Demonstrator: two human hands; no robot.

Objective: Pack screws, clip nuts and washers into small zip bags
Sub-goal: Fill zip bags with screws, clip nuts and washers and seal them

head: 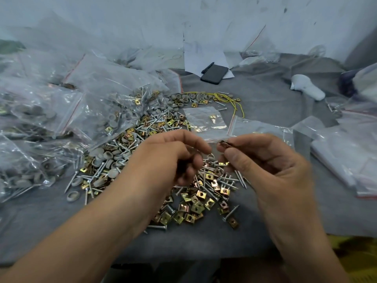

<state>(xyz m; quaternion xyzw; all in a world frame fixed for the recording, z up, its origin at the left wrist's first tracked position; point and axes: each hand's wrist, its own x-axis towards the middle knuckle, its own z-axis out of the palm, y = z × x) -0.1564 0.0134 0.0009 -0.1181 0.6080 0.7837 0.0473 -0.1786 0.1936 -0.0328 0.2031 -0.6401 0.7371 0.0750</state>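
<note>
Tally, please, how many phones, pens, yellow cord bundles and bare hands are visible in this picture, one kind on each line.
Black flat rectangular phone: 1
Slim black pen: 1
Thin yellow cord bundle: 1
Bare hands: 2, the left hand and the right hand
Total: 5

Both hands' (pixel 173 158) fingers (pixel 240 154) curled, fingertips near.

**Backdrop and surroundings**

A grey cloth (pixel 265 103) is covering the work surface. A pale wall (pixel 142 15) papered with marked white sheets (pixel 204 58) is rising behind it. Yellow patterned fabric (pixel 355 256) is showing at the lower right. Cool, even light is falling throughout.
</note>
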